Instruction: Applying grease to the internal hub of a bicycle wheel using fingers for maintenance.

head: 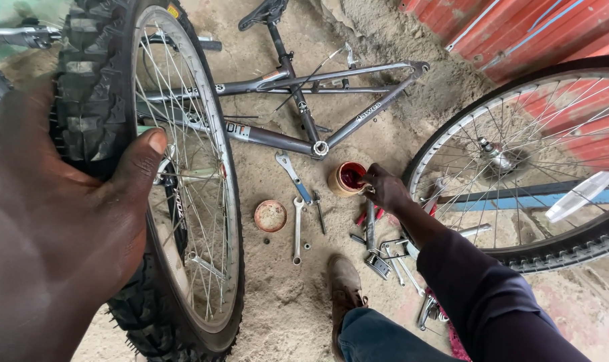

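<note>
From the head camera, the left hand [63, 221] fills the view at nine o'clock, its grip closed around the knobby black rubber tyre [90, 100] of a spoked bicycle wheel with a silver metal rim [217, 167], thumb pressed over the tread; the wheel stands upright on the sandy ground [277, 308]. The right hand [385, 189], at the end of a dark sleeve, reaches to about three o'clock of centre and dips its fingers into a small round tan tub holding red grease [349, 177]; the fingertips look pinched together at the tub's rim, though whether they already carry grease is hard to tell at this distance.

At six o'clock of the tub lie a silver open-ended spanner [297, 228], a blue-handled spanner [294, 175] and the tub's round orange lid [271, 215], lying apart from each other. A grey bare bicycle frame [331, 127] lies at twelve o'clock, and a second spoked wheel [519, 167] stands at three o'clock. A brown shoe [344, 285] rests at six o'clock.

To do this well, I judge the left hand should hold the wheel steady and upright while the right takes a modest dab of grease, keeping sand off the fingers.
</note>
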